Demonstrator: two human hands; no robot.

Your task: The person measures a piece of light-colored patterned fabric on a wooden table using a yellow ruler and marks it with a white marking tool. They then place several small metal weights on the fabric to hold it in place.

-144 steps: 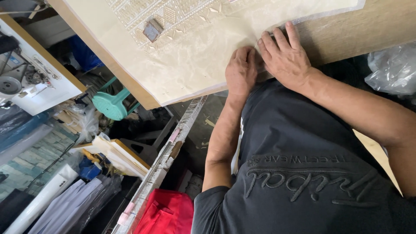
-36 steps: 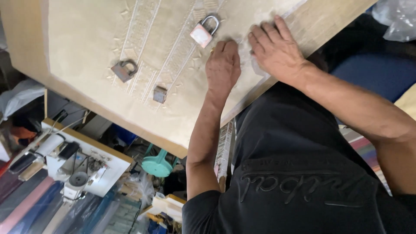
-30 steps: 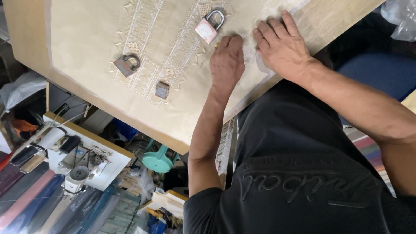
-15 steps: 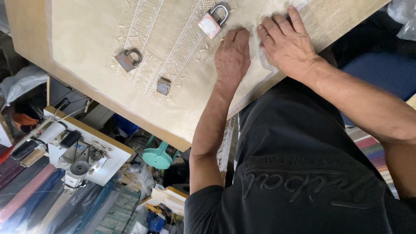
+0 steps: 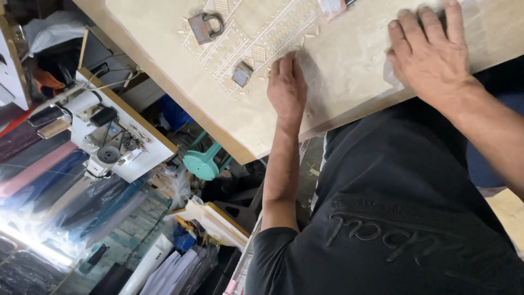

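Both hands are lying flat with fingers stretched open, gripping nothing: the left hand (image 5: pixel 287 87) is pressing on the cream cloth (image 5: pixel 349 71) beside its lace band (image 5: pixel 256 38), and the right hand (image 5: pixel 431 54) is pressing on the same cloth nearer the board's (image 5: pixel 240 147) edge. Three metal weights are sitting on the cloth: one padlock (image 5: pixel 204 26) at the top, one small block (image 5: pixel 242 74) just beside the left fingertips, and one pinkish padlock (image 5: pixel 333 6) cut off by the frame's top edge. Below the board, one sewing machine (image 5: pixel 103 142) and one teal stool (image 5: pixel 203 163) are standing among fabric rolls.
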